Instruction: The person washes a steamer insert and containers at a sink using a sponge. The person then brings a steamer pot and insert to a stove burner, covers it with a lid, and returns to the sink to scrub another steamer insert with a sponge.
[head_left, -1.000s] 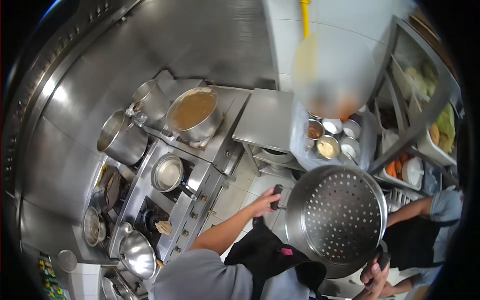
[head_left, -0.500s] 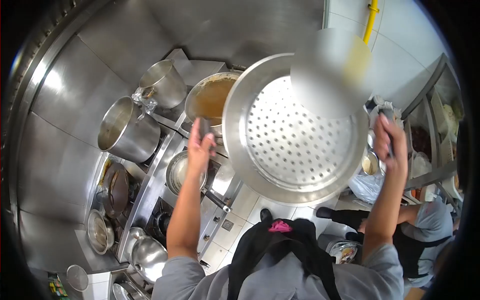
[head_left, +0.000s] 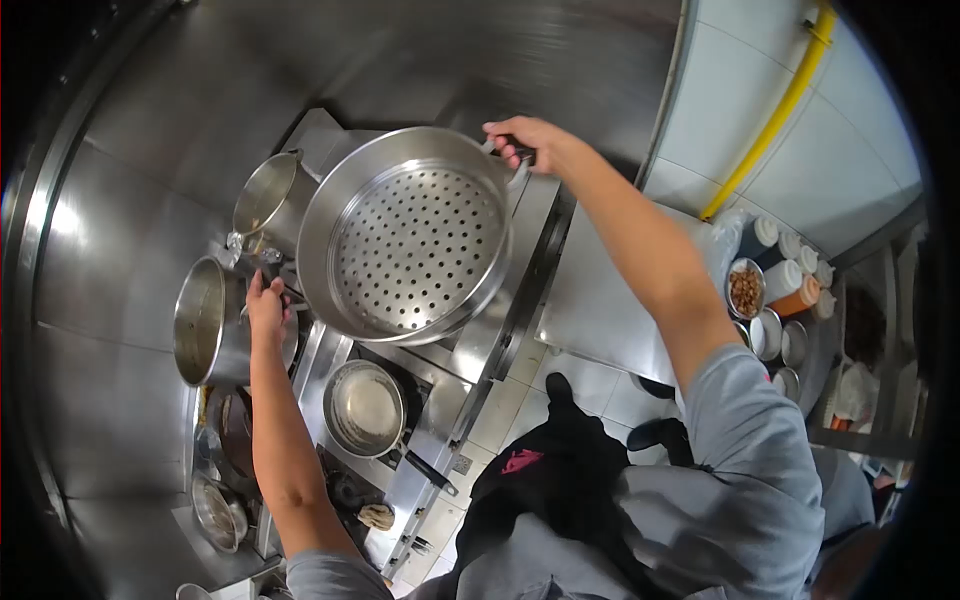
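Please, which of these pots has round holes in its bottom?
The steamer pot between the left hand and right hand; no other pot shows holes.

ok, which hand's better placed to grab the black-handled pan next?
Probably the left hand, nearer the pan; the right hand grips the perforated pot at its far side. Both hold it; neither's free.

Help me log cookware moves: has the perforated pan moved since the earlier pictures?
Yes. Judged against the stove, the perforated pan has gone from out past its front edge to over its cooking top.
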